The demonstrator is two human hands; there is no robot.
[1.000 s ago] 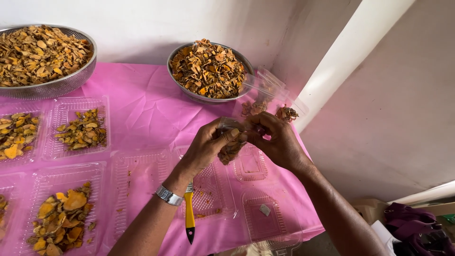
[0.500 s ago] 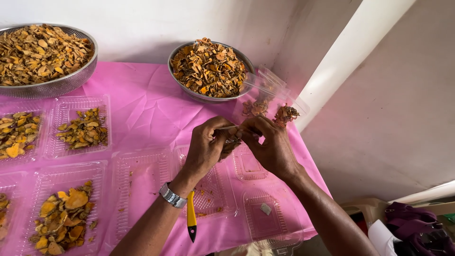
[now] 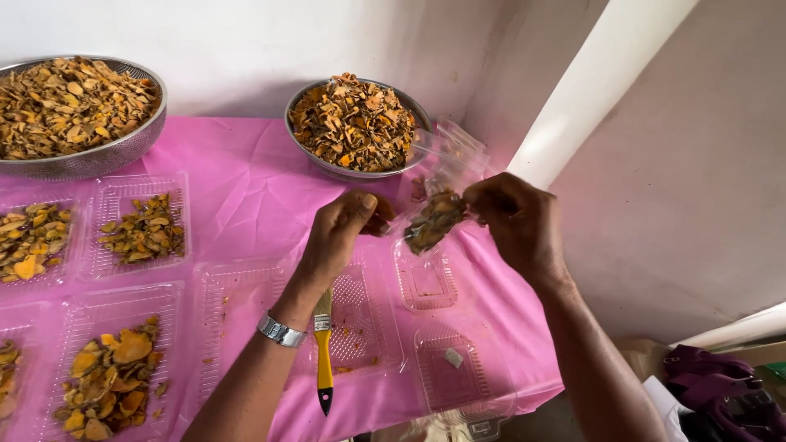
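Both my hands hold a small clear plastic bag (image 3: 431, 219) with brown dried slices inside, above the pink table cover (image 3: 246, 188). My left hand (image 3: 342, 233), a metal watch on its wrist, pinches the bag's left edge. The bag's right side is gripped by my right hand (image 3: 516, 221). Below the bag lies an open clear clamshell box (image 3: 424, 282). A yellow-handled brush (image 3: 324, 360) lies under my left forearm.
Two metal bowls of dried orange-brown slices stand at the back: a large one (image 3: 78, 110) on the left, a smaller one (image 3: 356, 123) in the middle. Clear trays (image 3: 139, 225) with slices fill the left side. A white wall and post stand to the right.
My hands have drawn apart a little, the right one moving right. The bag now hangs stretched between them and shows more clearly.
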